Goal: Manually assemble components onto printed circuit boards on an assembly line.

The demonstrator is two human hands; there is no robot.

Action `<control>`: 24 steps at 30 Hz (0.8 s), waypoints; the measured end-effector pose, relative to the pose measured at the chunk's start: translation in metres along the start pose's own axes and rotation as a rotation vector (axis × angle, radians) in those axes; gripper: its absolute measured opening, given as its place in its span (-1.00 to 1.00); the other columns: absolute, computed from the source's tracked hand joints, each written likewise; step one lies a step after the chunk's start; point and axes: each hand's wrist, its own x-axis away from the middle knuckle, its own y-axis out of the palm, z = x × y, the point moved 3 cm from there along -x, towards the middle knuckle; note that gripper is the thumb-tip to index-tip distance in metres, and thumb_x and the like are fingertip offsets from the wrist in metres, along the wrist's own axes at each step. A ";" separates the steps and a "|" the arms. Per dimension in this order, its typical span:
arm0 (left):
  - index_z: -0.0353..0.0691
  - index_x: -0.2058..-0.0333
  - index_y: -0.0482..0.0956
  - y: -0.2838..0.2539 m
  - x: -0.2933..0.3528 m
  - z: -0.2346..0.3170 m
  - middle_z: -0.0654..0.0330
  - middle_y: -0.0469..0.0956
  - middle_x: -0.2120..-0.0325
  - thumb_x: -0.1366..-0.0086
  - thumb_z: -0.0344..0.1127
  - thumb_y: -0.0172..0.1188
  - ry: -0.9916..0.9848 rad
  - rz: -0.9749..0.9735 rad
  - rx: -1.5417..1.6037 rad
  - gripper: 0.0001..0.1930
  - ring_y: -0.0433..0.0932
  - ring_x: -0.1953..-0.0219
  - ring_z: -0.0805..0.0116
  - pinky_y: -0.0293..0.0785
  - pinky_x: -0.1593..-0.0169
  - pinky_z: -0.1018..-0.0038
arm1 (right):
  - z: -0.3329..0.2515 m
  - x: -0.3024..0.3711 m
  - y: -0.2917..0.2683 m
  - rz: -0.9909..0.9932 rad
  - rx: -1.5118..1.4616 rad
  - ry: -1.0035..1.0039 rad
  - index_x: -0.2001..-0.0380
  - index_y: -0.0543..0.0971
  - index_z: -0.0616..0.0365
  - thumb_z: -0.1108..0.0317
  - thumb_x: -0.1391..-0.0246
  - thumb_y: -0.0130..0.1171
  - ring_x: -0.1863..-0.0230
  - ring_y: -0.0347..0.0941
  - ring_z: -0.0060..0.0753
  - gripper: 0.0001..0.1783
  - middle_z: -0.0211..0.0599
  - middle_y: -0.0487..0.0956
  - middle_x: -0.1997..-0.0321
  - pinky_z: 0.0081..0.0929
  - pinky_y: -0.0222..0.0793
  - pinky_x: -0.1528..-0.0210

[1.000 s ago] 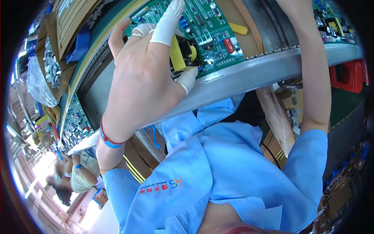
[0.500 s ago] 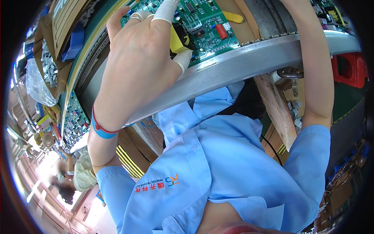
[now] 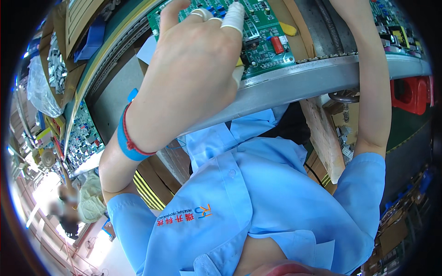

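My left hand [image 3: 195, 60] lies palm down over a green circuit board [image 3: 264, 64], fingers spread apart. White finger cots cover several of its fingertips. The forefinger reaches onto the parts near the middle of the board, and the thumb sits by the board's near edge. Under the palm, most of a yellow part [image 3: 240, 62] is hidden. A red capacitor [image 3: 277, 45] stands near the board's right end. My right hand [image 3: 344, 6] is cut off by the top edge; its fingers are out of sight, and the forearm crosses the rail.
A grey metal rail [image 3: 299, 82] with a chain runs along the near side. Right of the board are a yellow piece [image 3: 288, 29] and a coiled spring hose [image 3: 329, 25]. More boards [image 3: 398, 39] lie far right. A red stool [image 3: 410, 96] stands below; a blue bin [image 3: 90, 41] is left.
My left hand has shifted right across the board, covering most of the yellow part. The board sits a little further right in view. My right arm has barely moved.
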 end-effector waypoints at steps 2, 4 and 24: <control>-0.69 -0.15 0.17 0.009 0.000 -0.007 -0.02 0.54 0.48 -0.09 -0.24 0.25 0.112 0.136 -0.027 -0.22 0.56 0.28 0.07 0.02 -0.27 0.05 | 0.002 -0.004 0.000 -0.004 0.074 0.017 0.07 0.56 0.24 0.54 -0.01 0.18 0.40 0.43 -0.49 -0.66 -0.29 0.56 0.37 -0.55 0.37 0.29; -0.52 0.09 0.39 0.040 0.004 -0.016 0.05 0.55 0.52 0.01 -0.31 0.26 0.164 0.473 0.036 -0.48 0.56 0.33 0.10 0.10 -0.19 0.07 | 0.005 -0.002 0.000 0.028 0.024 -0.049 0.06 0.57 0.21 0.52 -0.02 0.18 0.40 0.43 -0.49 -0.66 -0.29 0.56 0.36 -0.56 0.37 0.29; -0.06 -0.07 0.52 0.202 0.259 -0.295 0.17 0.65 0.24 -0.26 -0.23 0.13 -0.984 1.079 0.219 -0.61 0.59 0.14 0.22 -0.01 -0.24 0.09 | -0.205 0.040 0.130 -0.810 0.097 -0.868 0.19 0.55 0.28 0.51 0.07 0.18 0.11 0.48 -0.04 -0.71 -0.03 0.57 0.27 -0.14 0.29 -0.11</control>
